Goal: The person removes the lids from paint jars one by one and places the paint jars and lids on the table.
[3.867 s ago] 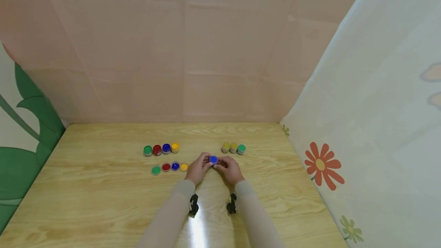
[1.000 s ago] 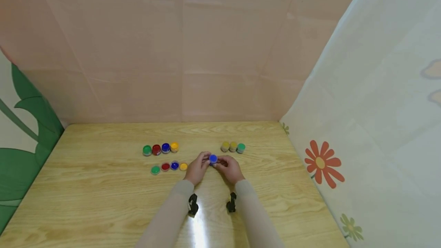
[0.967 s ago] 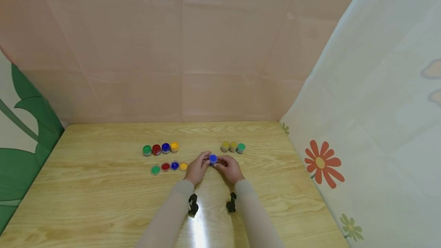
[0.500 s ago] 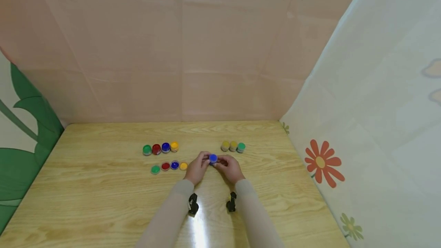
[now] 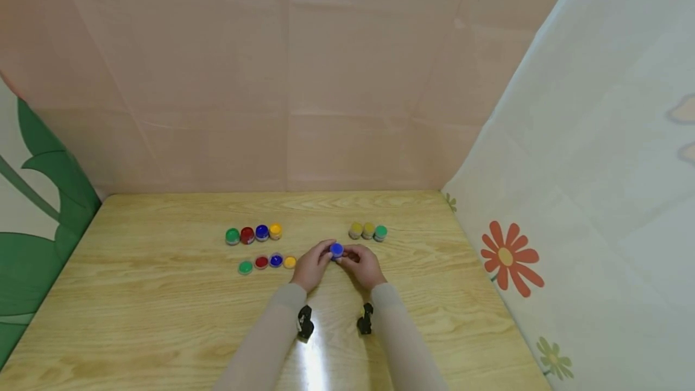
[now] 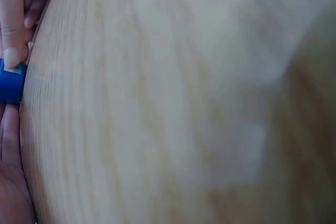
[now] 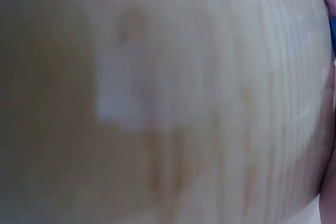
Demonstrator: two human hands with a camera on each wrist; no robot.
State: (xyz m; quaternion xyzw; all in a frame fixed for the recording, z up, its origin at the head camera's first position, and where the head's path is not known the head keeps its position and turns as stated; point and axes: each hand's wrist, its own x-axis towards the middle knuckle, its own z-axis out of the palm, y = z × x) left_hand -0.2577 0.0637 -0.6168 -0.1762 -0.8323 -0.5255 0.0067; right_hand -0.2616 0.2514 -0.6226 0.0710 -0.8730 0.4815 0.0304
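Note:
In the head view, both hands meet around a small blue paint jar (image 5: 336, 250) just above or on the table. My left hand (image 5: 311, 267) grips its left side, and my right hand (image 5: 364, 266) pinches its right side. The jar's flat blue top faces up. At the left edge of the left wrist view, part of the blue jar (image 6: 11, 81) shows between fingers of both hands. Only a sliver of its blue side appears at the right edge of the right wrist view. Most of the jar's body is hidden by fingers.
Left of the hands stand uncovered paint jars in green, red, blue (image 5: 262, 233) and yellow. Lids in matching colours, including a red lid (image 5: 262, 262), lie before them. Behind the right hand stand two yellow-topped jars and a green-topped jar (image 5: 380, 233). Fabric walls border the table (image 5: 163, 306).
Both hands keep holding the blue paint jar in nearly the same place. The view shifts very slightly; the other jars and lids stay where they were.

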